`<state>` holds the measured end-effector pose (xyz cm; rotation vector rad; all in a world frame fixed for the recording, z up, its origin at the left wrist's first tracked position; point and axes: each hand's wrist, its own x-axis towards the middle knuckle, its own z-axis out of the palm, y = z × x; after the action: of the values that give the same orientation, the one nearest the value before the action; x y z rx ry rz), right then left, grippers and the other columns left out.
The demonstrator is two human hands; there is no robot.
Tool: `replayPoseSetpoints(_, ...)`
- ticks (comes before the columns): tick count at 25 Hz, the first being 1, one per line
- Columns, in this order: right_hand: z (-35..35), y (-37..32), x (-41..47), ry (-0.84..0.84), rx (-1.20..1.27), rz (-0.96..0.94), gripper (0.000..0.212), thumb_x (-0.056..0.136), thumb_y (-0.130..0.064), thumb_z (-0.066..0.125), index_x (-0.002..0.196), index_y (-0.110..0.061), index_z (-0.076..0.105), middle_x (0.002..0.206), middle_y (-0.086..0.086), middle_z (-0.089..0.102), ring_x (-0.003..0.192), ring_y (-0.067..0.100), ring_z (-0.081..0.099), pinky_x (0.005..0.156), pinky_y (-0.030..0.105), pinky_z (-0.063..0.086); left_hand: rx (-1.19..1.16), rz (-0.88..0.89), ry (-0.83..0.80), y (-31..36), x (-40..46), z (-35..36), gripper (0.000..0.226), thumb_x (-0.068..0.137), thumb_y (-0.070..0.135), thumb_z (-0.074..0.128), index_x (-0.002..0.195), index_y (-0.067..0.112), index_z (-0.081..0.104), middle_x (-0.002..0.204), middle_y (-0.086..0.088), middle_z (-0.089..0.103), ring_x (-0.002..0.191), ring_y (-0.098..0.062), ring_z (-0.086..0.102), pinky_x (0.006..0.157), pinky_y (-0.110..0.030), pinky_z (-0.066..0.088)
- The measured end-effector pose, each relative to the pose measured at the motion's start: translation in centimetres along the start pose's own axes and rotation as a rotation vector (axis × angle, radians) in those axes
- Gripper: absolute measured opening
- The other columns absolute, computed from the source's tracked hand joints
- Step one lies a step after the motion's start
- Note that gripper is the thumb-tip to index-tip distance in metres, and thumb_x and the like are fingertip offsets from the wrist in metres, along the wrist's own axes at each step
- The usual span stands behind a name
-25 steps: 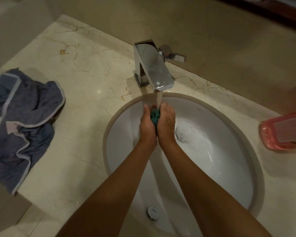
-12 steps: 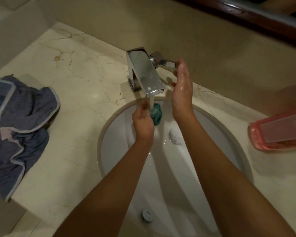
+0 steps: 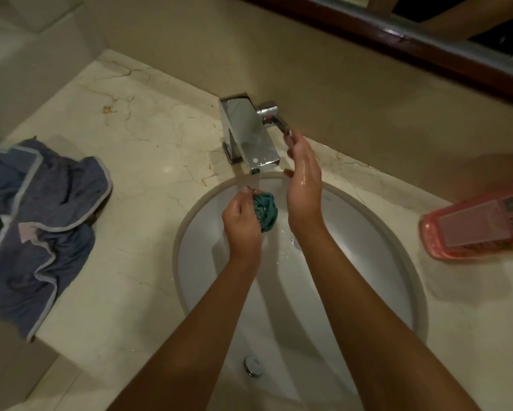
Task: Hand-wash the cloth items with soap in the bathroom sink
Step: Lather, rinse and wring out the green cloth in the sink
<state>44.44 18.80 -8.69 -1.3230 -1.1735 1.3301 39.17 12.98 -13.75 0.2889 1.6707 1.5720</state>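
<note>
My left hand (image 3: 243,221) grips a wet, balled-up teal cloth (image 3: 265,212) over the white sink (image 3: 391,253), just below the spout. My right hand (image 3: 304,179) is wet, its fingers straight, with the fingertips at the lever (image 3: 274,118) of the chrome faucet (image 3: 248,133). No stream of water shows under the spout. A pink soap bottle (image 3: 478,223) lies on its side on the counter to the right of the sink.
A grey-blue garment with pale trim (image 3: 38,229) lies crumpled on the marble counter (image 3: 136,161) at the left edge. The overflow cap (image 3: 253,364) sits at the basin's near side. A wood-framed mirror (image 3: 427,48) runs along the back wall.
My right hand left the teal cloth and rose to the faucet lever. The water that ran from the spout has stopped. My left hand keeps the cloth, slightly lower now.
</note>
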Motion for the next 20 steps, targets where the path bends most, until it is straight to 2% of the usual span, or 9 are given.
replayPoseSetpoints(4, -2.1, 2.4, -4.8, -0.029, 0.021, 0.215, 0.047, 0.106, -0.047, 0.035, 0.148, -0.027, 0.044, 0.147, -0.002, 0.051, 0.138, 0.017, 0.046, 0.114, 0.040, 0.041, 0.042, 0.082, -0.089, 1.2, -2.6, -0.4, 0.029, 0.107, 0.031, 0.047, 0.092, 0.023, 0.071, 0.093, 0.006, 0.071, 0.095, -0.009, 0.068, 0.071, -0.021, 0.056)
replayPoseSetpoints(8, -3.6, 1.3, -9.0, -0.035, 0.281, 0.508, 0.050, 0.105, -0.053, 0.028, 0.124, -0.022, 0.063, 0.123, 0.009, 0.068, 0.117, 0.022, 0.065, 0.094, 0.038, 0.057, 0.169, 0.111, -0.310, 1.5, -5.8, -0.2, 0.026, 0.108, 0.030, 0.045, 0.113, 0.027, 0.070, 0.113, 0.008, 0.070, 0.114, -0.017, 0.066, 0.090, -0.035, 0.060)
replayPoseSetpoints(10, -4.3, -0.1, -9.9, 0.004, 0.271, 0.517, 0.052, 0.105, -0.055, 0.024, 0.113, -0.025, 0.066, 0.112, 0.005, 0.073, 0.108, 0.019, 0.069, 0.091, 0.037, 0.058, 0.311, 0.203, -0.489, 2.2, -7.1, -0.2, 0.031, 0.107, 0.042, 0.035, 0.121, 0.046, 0.062, 0.126, 0.023, 0.062, 0.130, -0.013, 0.056, 0.112, -0.049, 0.044)
replayPoseSetpoints(12, -5.1, -2.4, -10.1, 0.027, 0.214, 0.500, 0.047, 0.107, -0.051, 0.024, 0.106, -0.030, 0.066, 0.101, -0.003, 0.074, 0.099, 0.013, 0.071, 0.083, 0.030, 0.057, 0.527, 0.375, -0.593, 3.8, -8.2, -0.3, 0.044, 0.104, 0.048, 0.022, 0.135, 0.044, 0.054, 0.140, 0.022, 0.054, 0.144, -0.008, 0.039, 0.126, -0.047, 0.018)
replayPoseSetpoints(13, -5.4, -3.5, -10.1, 0.043, 0.193, 0.503, 0.045, 0.108, -0.049, 0.026, 0.102, -0.030, 0.066, 0.097, -0.004, 0.074, 0.095, 0.012, 0.071, 0.080, 0.029, 0.056, 0.604, 0.415, -0.606, 5.0, -8.6, -0.2, 0.050, 0.104, 0.046, 0.020, 0.141, 0.033, 0.053, 0.144, 0.013, 0.054, 0.145, -0.008, 0.037, 0.127, -0.044, 0.013)
replayPoseSetpoints(14, -5.7, -4.5, -10.1, 0.057, 0.198, 0.520, 0.044, 0.108, -0.047, 0.028, 0.101, -0.028, 0.067, 0.095, -0.002, 0.074, 0.093, 0.013, 0.071, 0.080, 0.032, 0.057, 0.634, 0.404, -0.599, 6.3, -8.9, -0.1, 0.051, 0.104, 0.042, 0.022, 0.142, 0.027, 0.053, 0.144, 0.007, 0.055, 0.142, -0.008, 0.040, 0.126, -0.042, 0.019)
replayPoseSetpoints(16, -6.0, -6.5, -10.4, 0.088, 0.271, 0.576, 0.052, 0.107, -0.052, 0.030, 0.105, -0.019, 0.069, 0.099, 0.008, 0.075, 0.091, 0.019, 0.071, 0.082, 0.041, 0.057, 0.563, 0.346, -0.621, 8.3, -9.3, -0.3, 0.047, 0.102, 0.040, 0.029, 0.141, 0.029, 0.054, 0.138, 0.009, 0.056, 0.130, -0.001, 0.050, 0.115, -0.033, 0.042)
replayPoseSetpoints(17, -6.1, -7.7, -10.5, 0.102, 0.325, 0.596, 0.059, 0.105, -0.057, 0.030, 0.106, -0.014, 0.070, 0.098, 0.013, 0.072, 0.086, 0.021, 0.069, 0.072, 0.039, 0.056, 0.522, 0.341, -0.657, 9.2, -9.3, -0.4, 0.045, 0.101, 0.040, 0.032, 0.139, 0.031, 0.055, 0.136, 0.012, 0.056, 0.126, 0.001, 0.052, 0.108, -0.027, 0.047)
replayPoseSetpoints(20, -6.2, -10.4, -10.4, 0.156, 0.399, 0.625, 0.064, 0.101, -0.064, 0.032, 0.102, -0.011, 0.068, 0.085, 0.011, 0.062, 0.065, 0.016, 0.053, 0.042, 0.023, 0.029, 0.476, 0.379, -0.737, 11.3, -9.8, -0.8, 0.046, 0.100, 0.045, 0.038, 0.135, 0.025, 0.060, 0.137, 0.006, 0.059, 0.129, -0.006, 0.053, 0.103, -0.019, 0.047)
